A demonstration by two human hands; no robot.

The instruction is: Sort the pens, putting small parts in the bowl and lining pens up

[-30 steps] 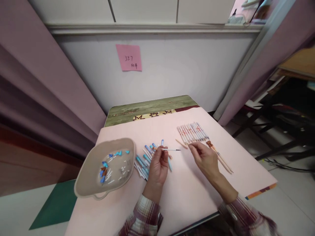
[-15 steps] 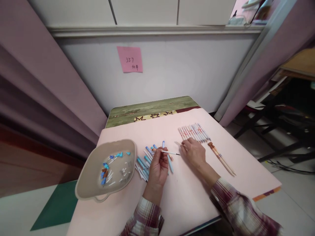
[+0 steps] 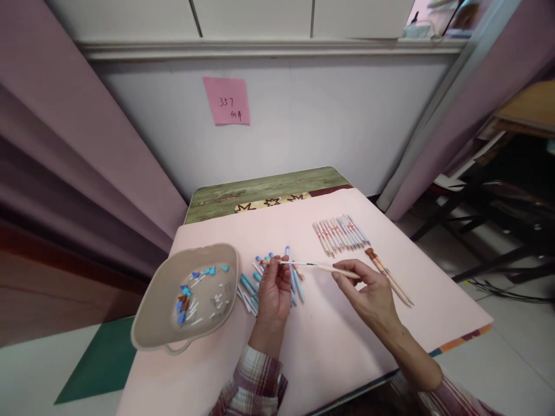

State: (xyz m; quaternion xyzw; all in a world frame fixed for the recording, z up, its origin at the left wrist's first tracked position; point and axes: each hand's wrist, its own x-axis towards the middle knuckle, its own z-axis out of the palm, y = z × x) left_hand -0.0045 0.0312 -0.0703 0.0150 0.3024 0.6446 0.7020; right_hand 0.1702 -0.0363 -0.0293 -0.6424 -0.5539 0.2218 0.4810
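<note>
My left hand is closed on a thin white pen refill with a brown end and a dark tip pointing right. Between the thumb and fingers of my right hand is a cream pen barrel. The barrel's narrow end meets the refill's dark tip, or lies very close to it; I cannot tell whether the tip is inside. Beside and behind my left hand lies a loose pile of blue and turquoise pen parts, with white sticks among them.
A beige basin on the left holds blue, turquoise, brown and white small pieces. Several patterned clear pens lie in a row at the back right. Cream pens with brown tops lie right of my right hand. Pink paper covers the table.
My right hand has lifted from the table below the pen row and moved right and nearer, now with the cream barrel in it. My left hand keeps the refill, now nearly level.
</note>
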